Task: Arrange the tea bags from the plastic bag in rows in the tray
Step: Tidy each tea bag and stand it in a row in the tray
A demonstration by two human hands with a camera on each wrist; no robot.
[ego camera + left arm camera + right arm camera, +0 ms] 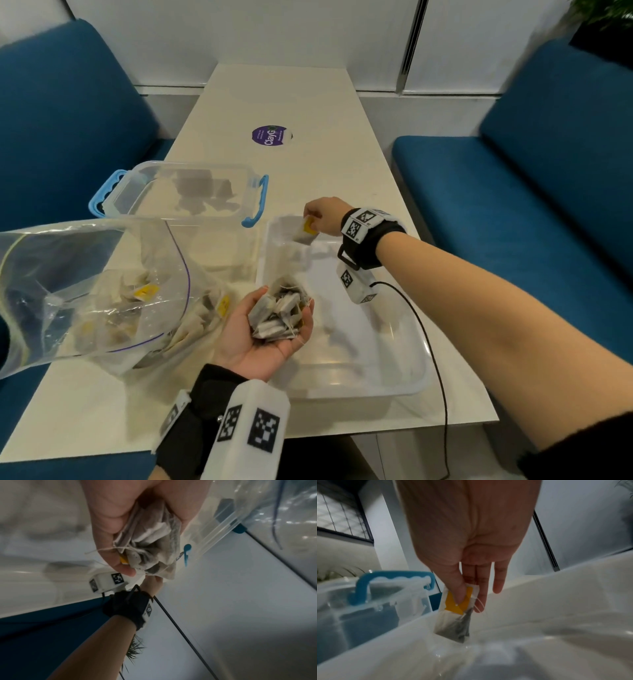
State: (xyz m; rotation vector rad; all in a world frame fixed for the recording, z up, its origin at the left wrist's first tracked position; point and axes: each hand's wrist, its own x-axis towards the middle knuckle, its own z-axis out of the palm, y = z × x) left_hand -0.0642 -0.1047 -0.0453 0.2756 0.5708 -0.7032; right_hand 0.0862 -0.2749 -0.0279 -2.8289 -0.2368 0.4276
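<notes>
- right hand (pixel 327 215) grip: pinches one tea bag (pixel 456 613) by its yellow tag, hanging at tray (pixel 394 383) far corner
- left hand (pixel 265 330) grip: cupped round a tea bag bunch (pixel 279 313) over tray's near-left edge
- plastic bag (pixel 85 291) lies on worktop (pixel 308 102), left of tray

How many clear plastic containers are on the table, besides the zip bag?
2: the tray under both hands, near right; the blue-handled box beyond the plastic bag, far left.

Tray (pixel 404 387) at right on table (pixel 308 102); plastic bag (pixel 85 291) at left; lidded box (pixel 185 195) behind both. Left hand (pixel 270 329) between bag and tray; right hand (pixel 325 214) over tray's far corner.
</notes>
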